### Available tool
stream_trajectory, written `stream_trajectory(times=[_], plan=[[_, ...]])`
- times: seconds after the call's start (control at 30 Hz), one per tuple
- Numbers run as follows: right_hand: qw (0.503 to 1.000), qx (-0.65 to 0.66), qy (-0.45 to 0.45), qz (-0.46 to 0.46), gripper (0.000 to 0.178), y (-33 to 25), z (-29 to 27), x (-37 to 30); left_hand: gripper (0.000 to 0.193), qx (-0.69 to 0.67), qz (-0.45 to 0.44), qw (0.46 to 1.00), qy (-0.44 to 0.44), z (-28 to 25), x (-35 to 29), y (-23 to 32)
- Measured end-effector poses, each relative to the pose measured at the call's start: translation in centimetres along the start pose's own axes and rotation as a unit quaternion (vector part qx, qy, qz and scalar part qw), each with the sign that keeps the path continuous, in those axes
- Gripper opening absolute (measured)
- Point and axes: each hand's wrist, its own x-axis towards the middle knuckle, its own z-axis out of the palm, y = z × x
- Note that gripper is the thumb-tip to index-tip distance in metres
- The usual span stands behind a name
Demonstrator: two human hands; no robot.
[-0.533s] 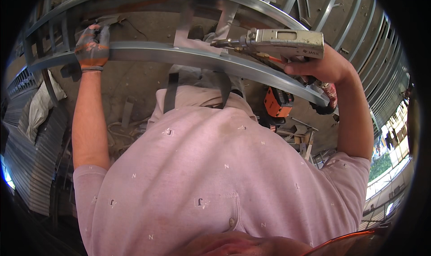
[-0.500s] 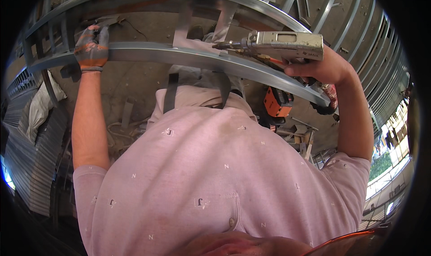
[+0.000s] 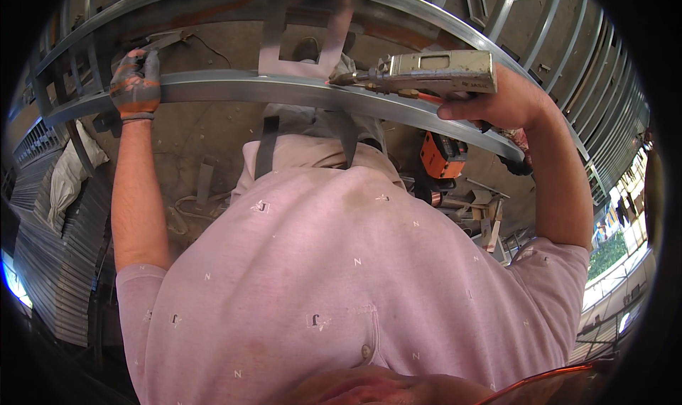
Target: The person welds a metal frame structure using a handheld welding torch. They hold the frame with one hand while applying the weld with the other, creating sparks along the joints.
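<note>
Metal frame (image 3: 213, 90) stretches across the view in front of the person's chest.
Pink shirt (image 3: 284, 277) comes next in size, dotted with small printed letters and emblems; then a pale gun-shaped tool (image 3: 440, 72), its tip at the frame's near rail, by the lower right corner of a light bracket (image 3: 295, 68), though contact is too fine to tell. The bare right hand (image 3: 508, 99) wraps the tool's grip; the left hand (image 3: 136, 85), in a grey-and-orange glove, curls closed on the near rail. Smallest, dark blurred lettering (image 3: 474, 85) marks the tool's rear side.
</note>
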Motion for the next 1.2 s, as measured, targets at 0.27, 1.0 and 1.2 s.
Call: stream_trajectory(times=[0.27, 1.0, 1.2], plan=[[1.000, -0.011, -0.005, 0.001, 0.051, 0.2, 0.0, 0.2, 0.022, -0.017, -0.036, 0.999, 0.004, -0.2, 0.1, 0.6], [1.000, -0.023, -0.010, -0.003, 0.060, 0.5, 0.0, 0.0, 0.023, 0.030, 0.043, 0.999, 0.000, 0.3, 0.0, -1.0], [0.999, -0.036, -0.023, 0.034, 0.059, 0.3, -0.4, 0.1, 0.025, -0.012, -0.010, 1.000, 0.001, 0.4, -0.2, -1.1]])
